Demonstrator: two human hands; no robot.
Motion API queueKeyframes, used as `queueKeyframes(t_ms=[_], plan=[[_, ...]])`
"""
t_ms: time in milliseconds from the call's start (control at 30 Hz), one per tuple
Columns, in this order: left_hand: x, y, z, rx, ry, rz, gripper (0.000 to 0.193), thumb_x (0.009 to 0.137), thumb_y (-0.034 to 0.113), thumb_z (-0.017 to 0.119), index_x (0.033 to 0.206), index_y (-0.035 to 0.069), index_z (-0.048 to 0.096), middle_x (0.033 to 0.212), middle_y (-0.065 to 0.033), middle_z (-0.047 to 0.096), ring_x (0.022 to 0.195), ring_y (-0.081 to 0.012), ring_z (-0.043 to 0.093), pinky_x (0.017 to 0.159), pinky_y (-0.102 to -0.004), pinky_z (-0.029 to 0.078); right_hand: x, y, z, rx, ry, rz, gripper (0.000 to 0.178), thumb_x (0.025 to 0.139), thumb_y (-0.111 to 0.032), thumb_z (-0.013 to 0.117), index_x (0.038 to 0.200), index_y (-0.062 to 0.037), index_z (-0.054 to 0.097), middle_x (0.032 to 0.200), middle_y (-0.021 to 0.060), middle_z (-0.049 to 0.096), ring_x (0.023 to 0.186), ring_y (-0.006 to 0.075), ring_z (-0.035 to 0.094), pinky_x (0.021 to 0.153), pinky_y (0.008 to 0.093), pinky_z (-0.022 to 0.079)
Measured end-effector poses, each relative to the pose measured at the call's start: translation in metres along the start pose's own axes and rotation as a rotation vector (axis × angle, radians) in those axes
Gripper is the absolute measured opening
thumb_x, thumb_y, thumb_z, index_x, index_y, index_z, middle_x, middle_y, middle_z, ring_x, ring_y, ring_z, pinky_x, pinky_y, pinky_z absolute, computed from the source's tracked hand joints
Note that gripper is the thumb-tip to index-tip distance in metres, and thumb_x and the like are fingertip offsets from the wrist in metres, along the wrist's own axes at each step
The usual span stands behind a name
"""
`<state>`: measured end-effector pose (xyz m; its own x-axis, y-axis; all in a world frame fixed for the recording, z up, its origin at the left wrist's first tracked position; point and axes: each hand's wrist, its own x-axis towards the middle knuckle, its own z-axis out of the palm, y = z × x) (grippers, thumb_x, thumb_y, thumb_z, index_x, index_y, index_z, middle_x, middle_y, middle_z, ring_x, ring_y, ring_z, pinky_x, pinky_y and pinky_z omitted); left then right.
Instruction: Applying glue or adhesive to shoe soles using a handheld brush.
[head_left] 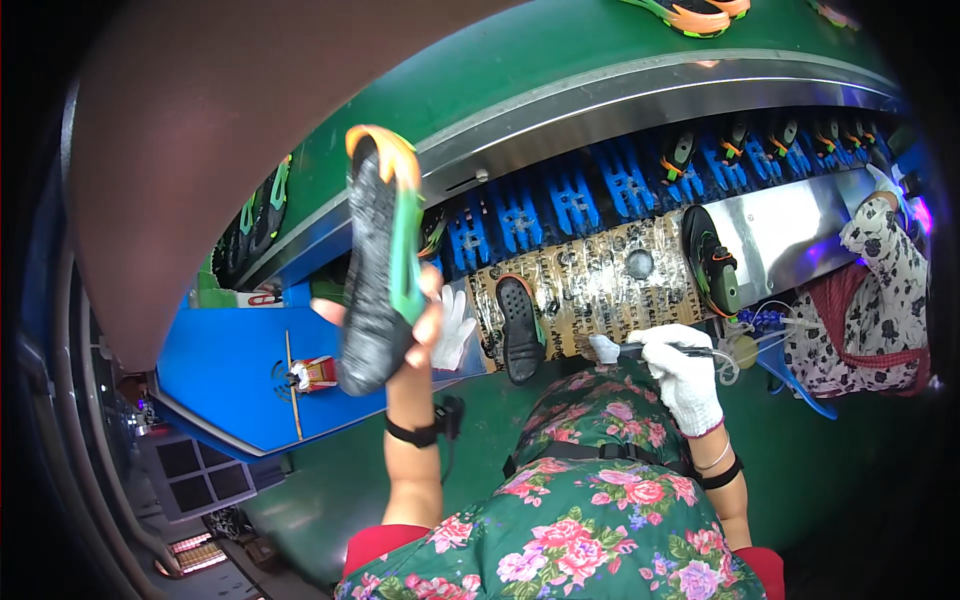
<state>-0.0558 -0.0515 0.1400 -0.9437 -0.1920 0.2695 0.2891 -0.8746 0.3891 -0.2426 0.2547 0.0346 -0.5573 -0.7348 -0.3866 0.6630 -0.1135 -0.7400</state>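
My bare left hand [428, 325] is raised, its fingers wrapped around a shoe sole [370, 270]. The sole is mottled black on its face, with a green and orange side wall. Lower right, my right hand [684, 378] wears a white knit glove and grips a brush [630, 349] with a dark handle and pale tip, pointing left. Between the hands, a second black sole [520, 330] lies at the edge of a tape-covered cardboard surface [590, 290]. A dark shoe [708, 262] lies farther right on that surface, beside a round spot [638, 263].
A loose white glove [453, 328] lies left of the cardboard. Blue racks [570, 203] holding several shoes run behind it, below a green belt [560, 60] with soles. A blue table [220, 370] stands left. At right is a co-worker's patterned sleeve [880, 240].
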Motion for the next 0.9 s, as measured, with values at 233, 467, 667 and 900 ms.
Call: queueKeyframes(t_ms=[233, 467, 667, 900], plan=[[0.035, 0.120, -0.028, -0.147, 0.481, 0.467, 0.083, 0.093, 0.039, 0.069, 0.152, -0.003, 0.029, 0.157, -0.0332, 0.020, 0.139, -0.0456, 0.034, 0.106, -0.0436, 0.047, 0.009, 0.011, 0.017, -0.073, -0.067, 0.043, 0.020, 0.082, -0.005, 0.075, 0.101, 0.0010, 0.077, 0.074, 0.0033, 0.071, 0.058, 0.0048, 0.056, 0.050, 0.0192, 0.039], [-0.008, 0.113, -0.045, 0.931, 1.083, 0.829, 0.067, 0.093, 0.028, 0.073, 0.144, -0.003, 0.041, 0.137, -0.0259, 0.046, 0.130, -0.0350, 0.048, 0.110, -0.0465, 0.045, 0.012, 0.016, 0.005, -0.092, -0.070, 0.008, 0.020, 0.082, -0.006, 0.075, 0.101, -0.0008, 0.078, 0.075, 0.0031, 0.072, 0.055, 0.0046, 0.054, 0.048, 0.0195, 0.038], [0.031, 0.161, -0.070, 2.178, 1.307, 0.581, 0.126, 0.072, 0.040, 0.091, 0.161, 0.005, 0.008, 0.146, -0.0308, 0.039, 0.128, -0.0365, 0.050, 0.105, -0.0443, 0.043, 0.012, 0.016, 0.010, -0.086, -0.095, 0.056, 0.019, 0.082, -0.005, 0.075, 0.100, -0.0007, 0.078, 0.077, 0.0039, 0.072, 0.056, 0.0052, 0.055, 0.051, 0.0201, 0.041], [0.030, 0.215, -0.067, 1.859, 1.027, 0.359, 0.121, 0.076, 0.016, 0.084, 0.162, 0.009, -0.001, 0.154, -0.0323, 0.030, 0.142, -0.0368, 0.036, 0.115, -0.0431, 0.031, 0.006, 0.013, 0.011, -0.091, -0.060, 0.076, 0.020, 0.083, -0.006, 0.075, 0.103, 0.0000, 0.077, 0.078, 0.0061, 0.073, 0.063, 0.0077, 0.062, 0.053, 0.0202, 0.043]])
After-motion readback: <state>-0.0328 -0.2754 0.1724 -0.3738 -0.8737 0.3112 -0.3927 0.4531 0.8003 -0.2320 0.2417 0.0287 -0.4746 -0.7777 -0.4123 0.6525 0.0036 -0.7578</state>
